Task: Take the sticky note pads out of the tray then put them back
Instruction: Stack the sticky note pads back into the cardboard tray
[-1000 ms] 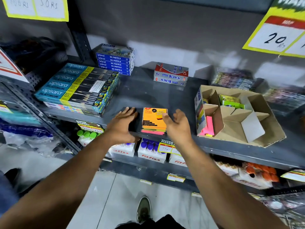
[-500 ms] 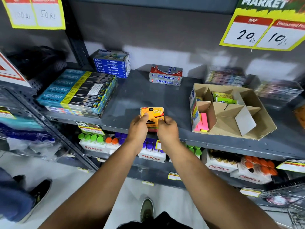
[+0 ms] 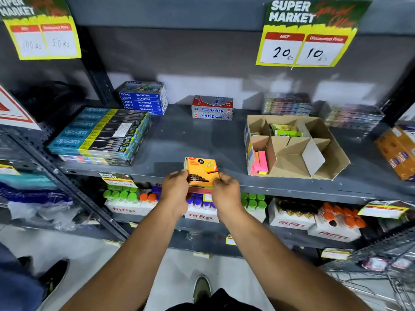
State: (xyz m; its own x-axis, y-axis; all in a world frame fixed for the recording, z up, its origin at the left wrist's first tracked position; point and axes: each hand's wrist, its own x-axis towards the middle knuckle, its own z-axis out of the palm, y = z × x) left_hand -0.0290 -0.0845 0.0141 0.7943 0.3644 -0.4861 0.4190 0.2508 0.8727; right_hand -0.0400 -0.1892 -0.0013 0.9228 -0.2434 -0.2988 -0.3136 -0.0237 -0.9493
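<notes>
Both your hands, left hand [image 3: 174,192] and right hand [image 3: 225,193], clamp the orange sticky note pad stack [image 3: 201,171] at the grey shelf's [image 3: 179,140] front edge, well left of the cardboard tray [image 3: 332,151].

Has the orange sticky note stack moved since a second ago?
Yes. The orange sticky note stack, then flat on the shelf, is now gripped between both hands and tilted up at the shelf's front edge.
</notes>
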